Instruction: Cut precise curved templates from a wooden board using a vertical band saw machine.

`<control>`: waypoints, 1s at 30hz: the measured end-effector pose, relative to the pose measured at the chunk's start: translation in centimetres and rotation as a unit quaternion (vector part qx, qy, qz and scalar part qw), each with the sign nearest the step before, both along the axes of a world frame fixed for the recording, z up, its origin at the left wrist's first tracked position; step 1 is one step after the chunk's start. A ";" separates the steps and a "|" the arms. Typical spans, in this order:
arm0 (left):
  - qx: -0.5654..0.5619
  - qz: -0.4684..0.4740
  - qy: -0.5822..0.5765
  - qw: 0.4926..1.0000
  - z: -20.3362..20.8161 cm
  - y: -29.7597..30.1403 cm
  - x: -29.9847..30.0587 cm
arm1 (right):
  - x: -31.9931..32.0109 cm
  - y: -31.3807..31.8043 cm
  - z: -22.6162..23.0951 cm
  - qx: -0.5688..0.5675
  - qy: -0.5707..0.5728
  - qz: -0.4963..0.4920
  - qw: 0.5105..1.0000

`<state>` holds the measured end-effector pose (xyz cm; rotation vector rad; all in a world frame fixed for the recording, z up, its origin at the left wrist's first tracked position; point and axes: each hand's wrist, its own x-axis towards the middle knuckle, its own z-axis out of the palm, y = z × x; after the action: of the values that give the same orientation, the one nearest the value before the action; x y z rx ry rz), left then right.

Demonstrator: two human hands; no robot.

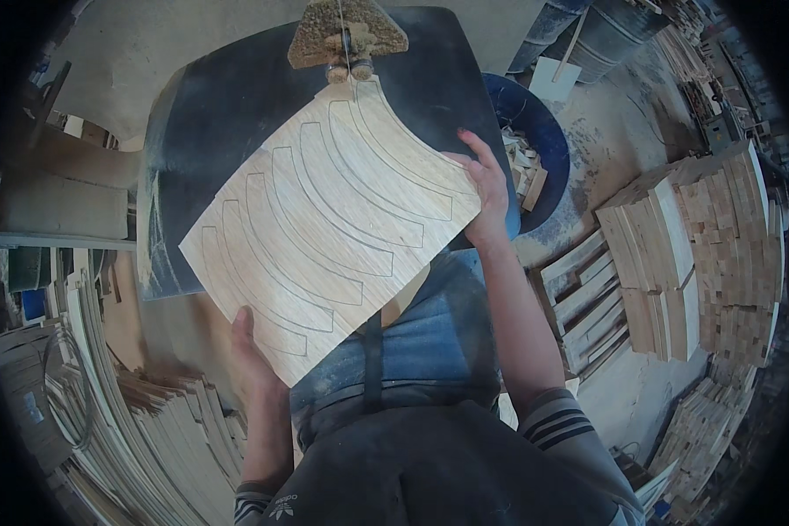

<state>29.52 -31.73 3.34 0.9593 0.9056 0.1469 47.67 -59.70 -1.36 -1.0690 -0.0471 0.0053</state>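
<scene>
A pale wooden board [324, 210] lies tilted over the dark saw table, marked with several curved pencil outlines. Its upper right edge is a concave curve. The far tip of the board meets the thin blade [350, 74] of a band saw, below the dust-covered blade guide [349, 39]. My left hand [256, 355] grips the board at its near left edge, thumb on top and fingers hidden underneath. At the right corner, my right hand [486, 188] holds the board, with one finger stretched out past the edge.
The black saw table [237, 96] spreads under the board. Right of it stands a blue bin [552, 167] with wood offcuts. Stacks of cut wooden pieces [649, 254] rise on the right. Long boards [123, 377] lean at the left, and metal drums [609, 39] stand at the back right.
</scene>
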 end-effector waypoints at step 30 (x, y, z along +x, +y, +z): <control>0.019 -0.079 -0.100 0.992 -1.5 5.2 3.5 | 0.3 1.8 -0.2 0.018 -0.005 -0.034 0.999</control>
<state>33.02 -26.57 1.83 1.0290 0.6413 0.1229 47.93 -57.90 -1.58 -1.0335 -0.0201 -0.0625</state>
